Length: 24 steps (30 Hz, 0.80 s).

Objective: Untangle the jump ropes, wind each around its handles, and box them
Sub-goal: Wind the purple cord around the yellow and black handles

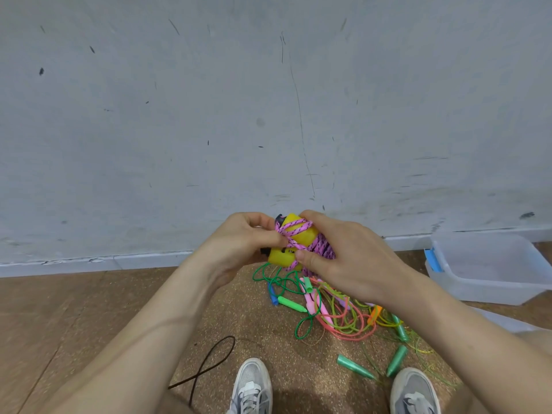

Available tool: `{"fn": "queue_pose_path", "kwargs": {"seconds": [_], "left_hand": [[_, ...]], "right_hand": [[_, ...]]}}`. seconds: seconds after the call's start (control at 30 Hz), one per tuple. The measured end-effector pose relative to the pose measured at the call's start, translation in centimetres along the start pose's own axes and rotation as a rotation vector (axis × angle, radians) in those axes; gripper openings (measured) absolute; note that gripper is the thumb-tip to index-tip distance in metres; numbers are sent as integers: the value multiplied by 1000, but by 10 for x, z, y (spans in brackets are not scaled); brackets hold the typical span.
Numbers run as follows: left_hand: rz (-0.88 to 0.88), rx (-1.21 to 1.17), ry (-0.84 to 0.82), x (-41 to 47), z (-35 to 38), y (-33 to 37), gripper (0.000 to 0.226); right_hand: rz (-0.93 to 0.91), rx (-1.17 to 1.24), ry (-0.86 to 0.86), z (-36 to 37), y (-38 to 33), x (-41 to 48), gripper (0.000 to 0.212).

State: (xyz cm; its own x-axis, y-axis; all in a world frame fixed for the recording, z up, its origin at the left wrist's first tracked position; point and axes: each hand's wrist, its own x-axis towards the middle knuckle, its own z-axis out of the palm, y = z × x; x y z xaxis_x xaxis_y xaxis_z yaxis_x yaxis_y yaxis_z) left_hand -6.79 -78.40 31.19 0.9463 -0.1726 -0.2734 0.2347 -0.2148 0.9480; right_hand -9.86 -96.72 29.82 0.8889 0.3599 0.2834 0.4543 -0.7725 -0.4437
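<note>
A pair of yellow handles (301,237) is held at chest height, with a pink braided rope (294,234) wound around them. My left hand (248,243) grips the handles from the left and pinches the rope. My right hand (349,255) holds the bundle from the right, thumb pressed on the lower wraps. On the floor below lies a tangle of green, coral and yellow-green jump ropes (337,315) with green, pink and blue handles. A clear plastic box (490,282) stands at the right by the wall.
A grey wall (239,115) rises close ahead. A black cord (209,363) loops on the cork floor at lower left. My two grey sneakers (251,386) show at the bottom edge. Two loose green handles (397,360) lie near the right shoe.
</note>
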Motion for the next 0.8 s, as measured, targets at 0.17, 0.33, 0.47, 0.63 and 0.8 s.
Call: {"fn": "queue_pose_path", "kwargs": {"seconds": [0.17, 0.33, 0.47, 0.63, 0.8], "left_hand": [[131, 202, 214, 3, 17, -8, 18], [206, 350, 347, 1, 25, -8, 23], [182, 314, 375, 2, 23, -5, 23], [63, 66, 132, -5, 14, 0, 20], [8, 57, 52, -4, 10, -1, 14]], "right_hand": [[39, -15, 63, 2, 3, 0, 43], [103, 211, -27, 0, 7, 0, 36], [194, 406, -97, 0, 6, 2, 50], [327, 762, -147, 2, 12, 4, 26], [317, 590, -34, 10, 12, 8, 29]]}}
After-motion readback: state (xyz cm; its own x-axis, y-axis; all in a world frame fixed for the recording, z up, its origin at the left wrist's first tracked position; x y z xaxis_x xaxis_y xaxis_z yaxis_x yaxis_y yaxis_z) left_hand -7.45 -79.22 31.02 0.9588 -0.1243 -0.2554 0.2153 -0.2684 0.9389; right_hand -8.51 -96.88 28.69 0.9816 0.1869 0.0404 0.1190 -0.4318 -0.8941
